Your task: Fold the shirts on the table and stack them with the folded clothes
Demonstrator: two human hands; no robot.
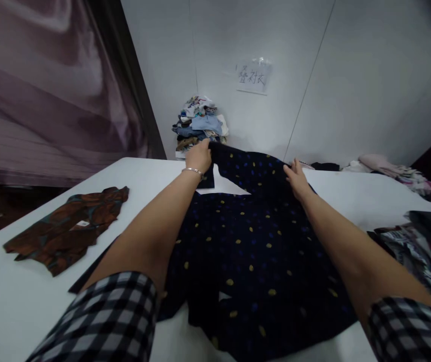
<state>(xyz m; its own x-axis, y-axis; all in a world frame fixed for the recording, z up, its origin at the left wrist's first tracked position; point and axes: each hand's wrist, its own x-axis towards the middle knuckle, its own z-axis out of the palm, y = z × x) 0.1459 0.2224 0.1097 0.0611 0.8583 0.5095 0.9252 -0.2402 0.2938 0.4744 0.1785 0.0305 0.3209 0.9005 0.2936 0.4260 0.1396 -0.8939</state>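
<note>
A dark navy shirt with yellow and blue spots [253,236] lies spread over the white table. At its far side, my left hand [199,157] pinches the end of a sleeve, which is lifted off the cloth below. My right hand [296,178] grips the same shirt farther right, near the top of that sleeve, with some fingers raised. White tabletop shows through a gap under the lifted sleeve. Part of the shirt is hidden behind my left forearm.
On the left of the white table [124,176] lies a brown patterned garment [75,223] with a white tag. A clothes pile [202,123] stands at the back wall. More garments [422,251] lie at right, and others along the back right edge. A paper sign [253,78] hangs on the wall.
</note>
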